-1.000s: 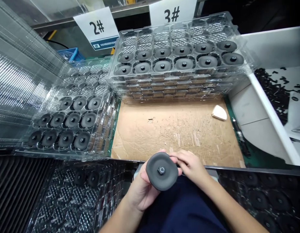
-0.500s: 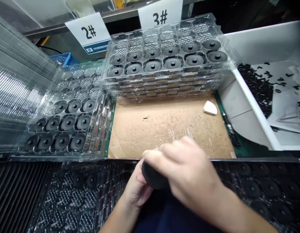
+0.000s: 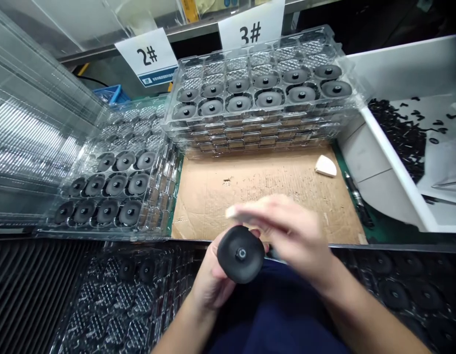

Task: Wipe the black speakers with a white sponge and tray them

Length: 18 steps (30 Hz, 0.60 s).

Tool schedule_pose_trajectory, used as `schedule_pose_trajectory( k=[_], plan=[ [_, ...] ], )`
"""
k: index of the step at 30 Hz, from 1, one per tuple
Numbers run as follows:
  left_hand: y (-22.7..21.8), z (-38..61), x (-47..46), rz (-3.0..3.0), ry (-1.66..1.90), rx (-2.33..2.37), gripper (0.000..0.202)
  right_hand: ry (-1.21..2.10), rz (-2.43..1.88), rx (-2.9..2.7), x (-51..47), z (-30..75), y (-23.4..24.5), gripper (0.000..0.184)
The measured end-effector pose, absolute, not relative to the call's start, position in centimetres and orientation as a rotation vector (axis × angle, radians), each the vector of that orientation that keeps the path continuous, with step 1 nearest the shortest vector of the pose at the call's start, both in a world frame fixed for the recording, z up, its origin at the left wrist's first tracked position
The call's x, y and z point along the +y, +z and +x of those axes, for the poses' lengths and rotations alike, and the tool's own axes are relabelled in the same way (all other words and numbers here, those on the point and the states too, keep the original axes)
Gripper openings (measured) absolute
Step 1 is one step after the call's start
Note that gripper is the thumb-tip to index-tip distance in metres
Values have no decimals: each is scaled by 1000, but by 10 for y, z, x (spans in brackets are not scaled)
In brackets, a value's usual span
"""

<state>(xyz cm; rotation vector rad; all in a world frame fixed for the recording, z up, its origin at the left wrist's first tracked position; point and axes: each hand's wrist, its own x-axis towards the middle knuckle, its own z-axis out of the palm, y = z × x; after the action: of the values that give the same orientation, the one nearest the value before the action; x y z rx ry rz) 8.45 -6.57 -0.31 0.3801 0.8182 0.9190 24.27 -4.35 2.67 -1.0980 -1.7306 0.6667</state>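
A round black disc (image 3: 241, 254) with a small metal hub at its centre is gripped from behind by my left hand (image 3: 212, 280), low in the middle of the view. Just right of and above the disc is my right hand (image 3: 287, 231), smeared by motion. Its fingers reach leftward over the disc's top edge, and I cannot make out whether they hold anything. A worn cardboard sheet (image 3: 265, 191) lies on the bench beyond both hands.
A clear tray (image 3: 113, 182) at left holds several black discs. A stack of clear trays (image 3: 261, 93) at the back holds more, under signs 2# and 3#. A white bin (image 3: 408, 147) with small black parts is at right. A white wedge (image 3: 326, 166) lies on the cardboard.
My right hand first moved over the disc and covered it. It has now lifted up and to the right, so the disc's face shows again. My left hand kept its grip.
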Motion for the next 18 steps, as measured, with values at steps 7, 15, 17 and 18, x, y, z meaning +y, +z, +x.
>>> schedule_pose_trajectory(
  k=[7,15,17,18],
  plan=[
    [0,79,-64,415,845,624,59,1004,-1505,-1531,-71,263,-46,24],
    [-3,82,-62,401,893,659,55,1044,-1604,-1513,-91,261,-54,25],
    [-3,84,-62,385,917,640,53,928,-1607,-1472,-82,262,-26,25],
    [-4,86,-62,378,930,660,53,844,-1578,-1467,-78,260,-10,24]
  ],
)
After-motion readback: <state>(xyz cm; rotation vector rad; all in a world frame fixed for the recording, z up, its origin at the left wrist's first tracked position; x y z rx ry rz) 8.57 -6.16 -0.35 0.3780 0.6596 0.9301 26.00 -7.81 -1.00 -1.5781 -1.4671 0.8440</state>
